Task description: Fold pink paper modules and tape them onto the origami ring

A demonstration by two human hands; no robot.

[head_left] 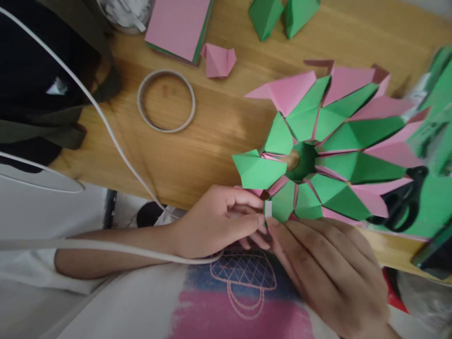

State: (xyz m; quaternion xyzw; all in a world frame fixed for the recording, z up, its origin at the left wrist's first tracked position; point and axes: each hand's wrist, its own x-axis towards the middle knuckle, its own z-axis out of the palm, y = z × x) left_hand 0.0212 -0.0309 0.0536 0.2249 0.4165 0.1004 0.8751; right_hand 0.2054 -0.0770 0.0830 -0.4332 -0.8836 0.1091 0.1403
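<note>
Left hand pinches near edge of paper ring; right hand touches white strip there, cannot tell if pinching. Ring spreads ahead, rightward of grip; both hands close.

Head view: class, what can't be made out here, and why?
All in the head view:
Scissors: blades hidden, seemingly under the ring.
Ring: part of its near edge, behind the right hand.
Strip: lower end, hidden by fingers.
Paper stack: far end, cut off by the top edge.
</note>
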